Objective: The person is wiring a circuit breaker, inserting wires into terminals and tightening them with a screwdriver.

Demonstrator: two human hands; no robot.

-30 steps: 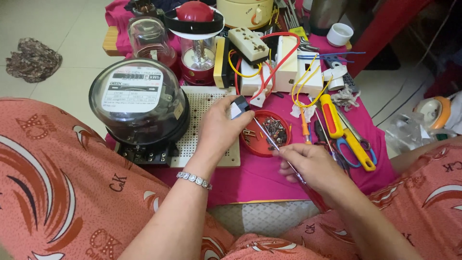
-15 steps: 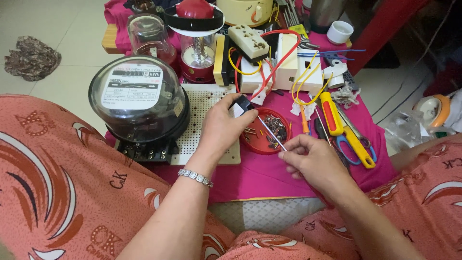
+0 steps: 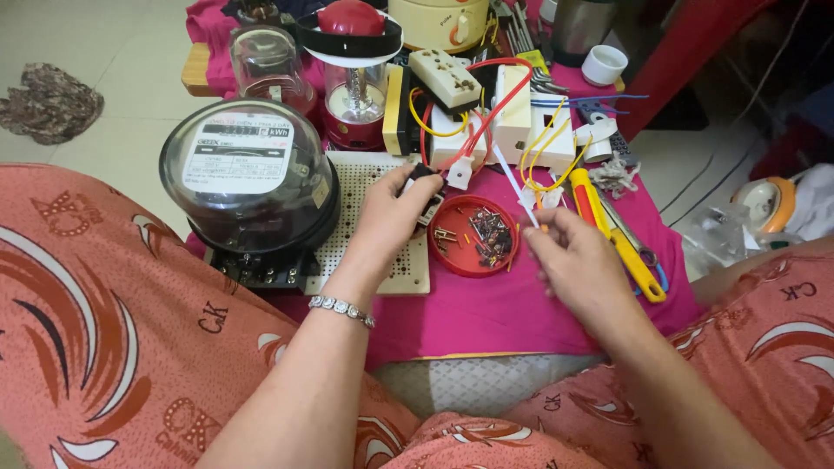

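Note:
My left hand (image 3: 387, 217) rests on a white perforated board (image 3: 395, 274) and grips a small black switch-like part (image 3: 426, 193), next to a white connector (image 3: 459, 172) on red wires. My right hand (image 3: 578, 260) pinches the lower end of a thin white strip (image 3: 511, 178), which slants up and to the left towards the wired white boxes (image 3: 521, 113). Between the two hands sits a red round dish (image 3: 452, 252) with several screws and small metal parts in it. Both hands hover over a pink cloth (image 3: 521, 304).
A glass-domed electric meter (image 3: 248, 174) stands left of the board. Behind are a red lantern (image 3: 352, 61), a white socket strip (image 3: 445, 78), yellow and red wires, and a white cup (image 3: 603, 62). Yellow-handled tools (image 3: 618, 243) lie on the right. My patterned knees flank the cloth.
My right hand has lifted up and to the right from beside the red dish, swinging the thin strip up towards the wired boxes. The left hand has stayed on the black part.

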